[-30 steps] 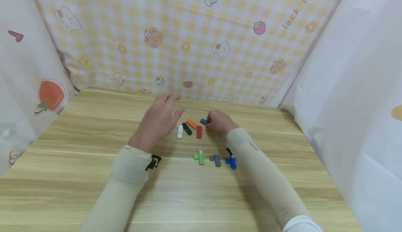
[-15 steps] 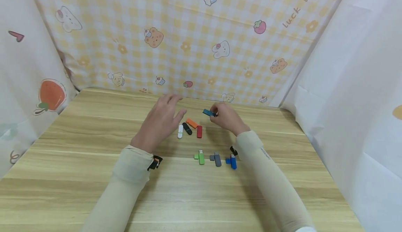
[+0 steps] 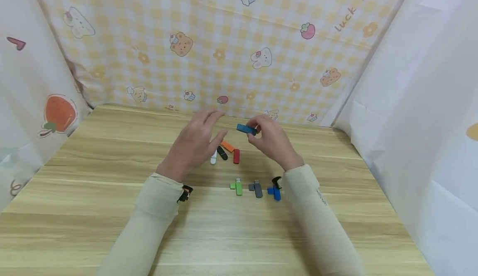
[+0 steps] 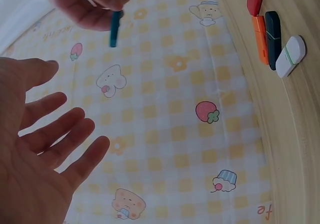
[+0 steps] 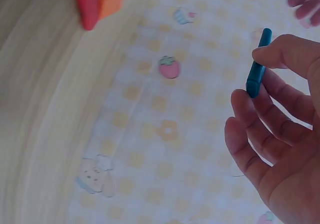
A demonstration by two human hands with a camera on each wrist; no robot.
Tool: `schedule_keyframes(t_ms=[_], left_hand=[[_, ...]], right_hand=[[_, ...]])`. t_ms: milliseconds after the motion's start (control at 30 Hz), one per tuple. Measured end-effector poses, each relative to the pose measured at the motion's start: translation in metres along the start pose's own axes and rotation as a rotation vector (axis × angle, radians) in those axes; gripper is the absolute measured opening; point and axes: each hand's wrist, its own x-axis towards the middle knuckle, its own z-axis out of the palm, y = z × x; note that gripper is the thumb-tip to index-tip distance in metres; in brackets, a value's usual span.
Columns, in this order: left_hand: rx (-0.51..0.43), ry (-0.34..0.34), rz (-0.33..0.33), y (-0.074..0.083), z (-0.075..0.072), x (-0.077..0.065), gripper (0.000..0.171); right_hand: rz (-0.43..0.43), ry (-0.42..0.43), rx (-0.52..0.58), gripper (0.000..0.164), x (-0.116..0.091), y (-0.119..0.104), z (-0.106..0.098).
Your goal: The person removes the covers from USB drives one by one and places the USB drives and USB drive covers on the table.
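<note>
My right hand (image 3: 274, 141) holds a teal-blue USB flash drive (image 3: 245, 129) between thumb and fingers, raised over the back of the table. In the right wrist view the thumb presses on the middle of this drive (image 5: 259, 67). To its left my left hand (image 3: 192, 143) hovers with fingers spread and nothing in it; its palm also shows in the left wrist view. Below the hands lie capped drives: an orange one (image 3: 227, 146), a red one (image 3: 236, 156), a black one (image 3: 222, 153) and a white one (image 3: 213, 159), partly behind the left thumb.
Nearer me, a green drive (image 3: 239, 187), a grey drive (image 3: 257, 189) and a blue drive (image 3: 276, 193) lie in a row, uncapped, each with its cap at its left. A checked curtain (image 3: 224, 72) hangs behind the wooden table (image 3: 209, 234), with white curtains at both sides.
My right hand has lifted the teal-blue drive off the table and brought it up and back. The left hand has shifted slightly right, still spread.
</note>
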Motion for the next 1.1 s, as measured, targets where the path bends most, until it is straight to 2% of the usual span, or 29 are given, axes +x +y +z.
schedule_keyframes(t_ms=[267, 467, 733, 900, 1100], left_hand=[[0.021, -0.013, 0.068, 0.001, 0.003, 0.000, 0.056], [0.037, -0.011, 0.125, 0.005, 0.006, 0.001, 0.057], [0.076, 0.011, 0.190, 0.011, 0.006, 0.002, 0.041], [0.071, 0.009, 0.196, 0.013, 0.006, 0.002, 0.030], [0.063, -0.002, 0.196, 0.014, 0.006, 0.001, 0.024]], right_hand=[[-0.140, 0.097, -0.007, 0.023, -0.013, -0.024, -0.009], [-0.206, 0.146, -0.038, 0.022, -0.020, -0.033, -0.010], [-0.291, 0.173, -0.023, 0.023, -0.026, -0.031, -0.006], [-0.311, 0.185, -0.006, 0.022, -0.028, -0.028, -0.004], [-0.327, 0.190, -0.002, 0.023, -0.029, -0.028, -0.004]])
